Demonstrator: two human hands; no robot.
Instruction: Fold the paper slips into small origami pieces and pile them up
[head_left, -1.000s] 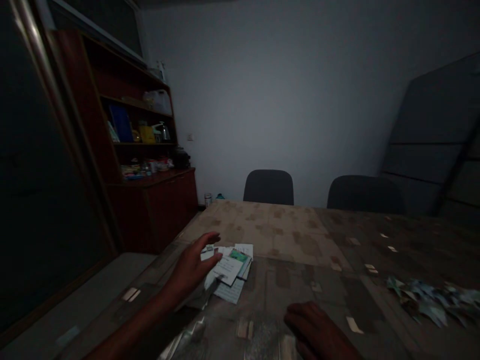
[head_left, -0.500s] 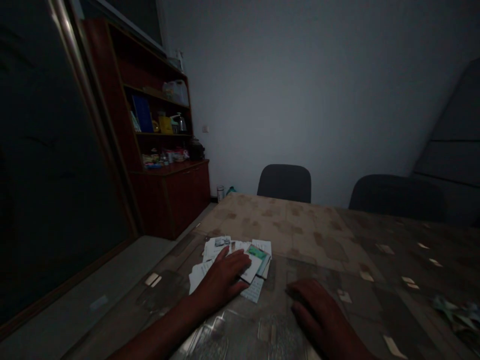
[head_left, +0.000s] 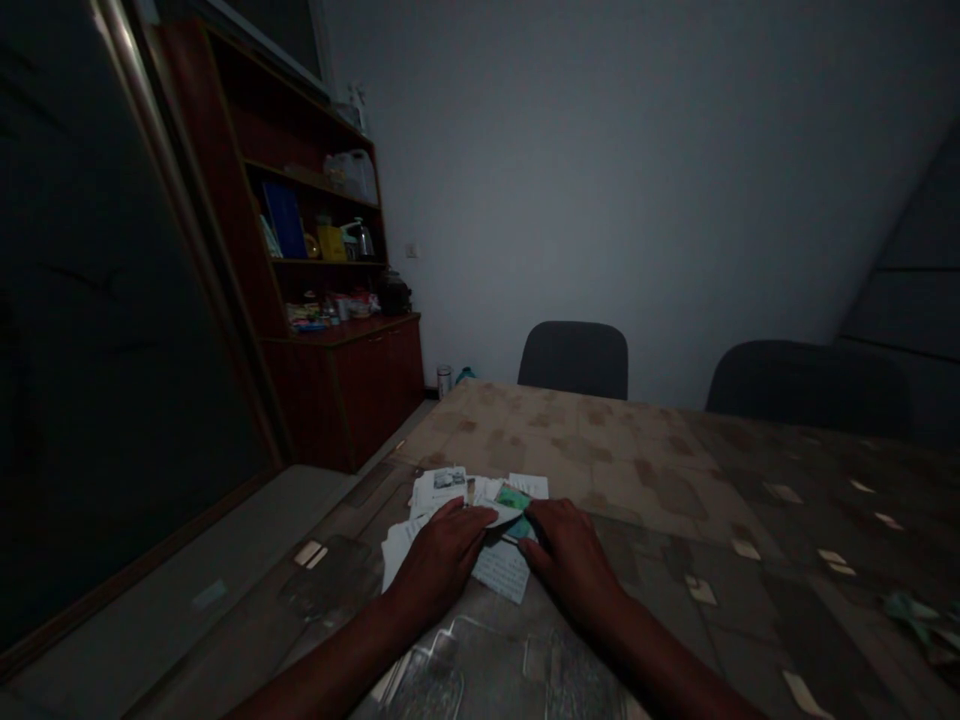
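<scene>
Several white printed papers (head_left: pixel 502 570) lie spread in a loose pile on the patterned table. One at the upper left bears a dark picture (head_left: pixel 448 482). My left hand (head_left: pixel 448 550) rests on the pile, its fingers bent over a small white card (head_left: pixel 504 516) that is lifted and tilted. At that card's right side, my right hand (head_left: pixel 564 550) has its thumb and fingers pressed together on the edge. A green card (head_left: pixel 514 498) lies just behind, between the two hands.
The table (head_left: pixel 525 420) has a glossy clear cover. Crumpled greenish things (head_left: pixel 922 622) lie at its right edge. Two grey chairs (head_left: pixel 574 358) stand behind it. A red shelf cabinet (head_left: pixel 304 400) is at the left.
My right hand has moved left from the bare table to the papers and taken hold of the card's edge. The white card has risen and tilted. The view has shifted slightly.
</scene>
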